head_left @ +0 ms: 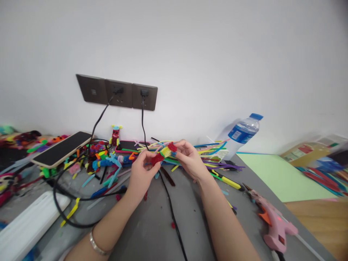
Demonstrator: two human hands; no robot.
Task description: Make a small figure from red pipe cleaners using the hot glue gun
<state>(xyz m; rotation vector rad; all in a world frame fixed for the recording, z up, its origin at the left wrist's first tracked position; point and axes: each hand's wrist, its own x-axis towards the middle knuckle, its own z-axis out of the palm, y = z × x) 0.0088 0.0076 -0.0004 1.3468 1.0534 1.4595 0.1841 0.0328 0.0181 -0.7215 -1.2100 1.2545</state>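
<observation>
Between both hands, above the grey table, is a small fuzzy pipe-cleaner piece (166, 151) with red ends and a yellow middle. My left hand (143, 173) pinches its lower left red end between thumb and fingers. At the upper right red end, my right hand (189, 159) grips with thumb and fingertips. Behind the hands lies a spread of loose pipe cleaners (212, 154) in many colours. To the left of my left hand are finished-looking pipe-cleaner figures and scraps, among them a light blue twisted piece (114, 163).
A pink glue gun (277, 221) lies at the right edge, with a yellow-black cutter (231, 182) nearby. A water bottle (241, 134) leans by the wall. Black cables (174, 214) cross the table (152, 232). A phone (63, 148) and white power strip (32, 221) lie left.
</observation>
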